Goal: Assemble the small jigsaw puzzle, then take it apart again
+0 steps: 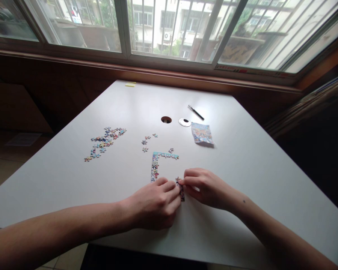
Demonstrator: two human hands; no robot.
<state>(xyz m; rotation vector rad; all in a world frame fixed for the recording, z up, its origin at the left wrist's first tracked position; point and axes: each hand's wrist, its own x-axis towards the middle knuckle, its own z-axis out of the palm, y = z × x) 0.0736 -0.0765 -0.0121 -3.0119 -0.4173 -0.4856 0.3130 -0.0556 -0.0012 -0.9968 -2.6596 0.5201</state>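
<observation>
A partly joined jigsaw puzzle border (154, 165) lies on the white table, with its top strip, left side and a short right-hand section in sight. My right hand (204, 185) pinches a small jigsaw piece (177, 179) at the upper end of that right-hand section (182, 194). From the left, my left hand (160, 202) rests over the lower part of the border with curled fingers. Its fingertips are close to the right-hand section, and whatever they grip is hidden. The bottom of the border is covered by this hand.
A pile of loose jigsaw pieces (103, 143) lies to the left, and several strays (144, 142) are nearer the border. Further back are a picture sheet (202, 134), a pen (196, 112), a round metal cover (184, 122) and a cable hole (166, 120).
</observation>
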